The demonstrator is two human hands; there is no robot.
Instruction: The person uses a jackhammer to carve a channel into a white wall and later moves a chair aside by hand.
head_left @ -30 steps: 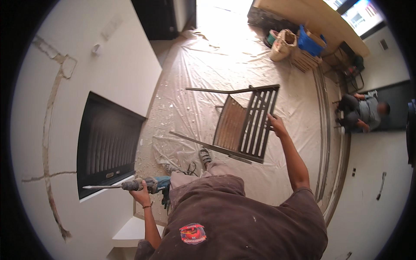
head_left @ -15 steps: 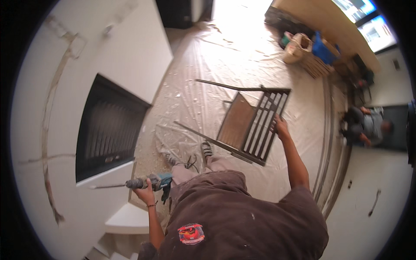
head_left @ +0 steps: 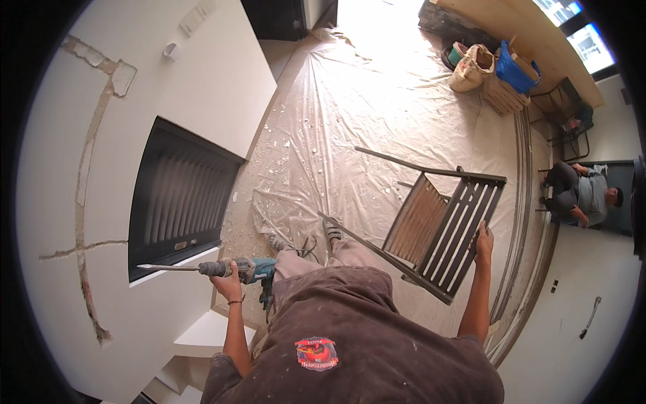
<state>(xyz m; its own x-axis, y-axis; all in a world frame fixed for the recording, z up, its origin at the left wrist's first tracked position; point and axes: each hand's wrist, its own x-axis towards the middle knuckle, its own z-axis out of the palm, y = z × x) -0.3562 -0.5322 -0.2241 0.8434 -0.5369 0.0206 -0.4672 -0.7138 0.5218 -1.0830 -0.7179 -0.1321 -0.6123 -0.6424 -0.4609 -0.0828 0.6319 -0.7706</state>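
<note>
My left hand (head_left: 229, 286) is closed round a teal and grey rotary hammer drill (head_left: 254, 270), whose long chisel bit (head_left: 164, 267) points left, alongside the sill of a black louvred window (head_left: 178, 202) in the white wall. My right hand (head_left: 482, 244) grips a dark chair (head_left: 461, 236) by the outer rail of its slatted part, holding it tipped over to my right, its wooden panel and long legs facing left. My sandalled feet (head_left: 332, 232) stand below, with a cable near them.
Plastic sheeting (head_left: 336, 108) with debris covers the floor. The left wall has chased cracks (head_left: 83, 202), with a white step (head_left: 198, 342) below. Bags (head_left: 471, 71), bundled boards (head_left: 505, 94) and a black chair (head_left: 568, 128) stand back right. Another person (head_left: 589, 192) sits at the right.
My right hand has moved rightward and down, carrying the chair with it toward the right side. The drill in my left hand sits slightly higher. The view has shifted somewhat.
</note>
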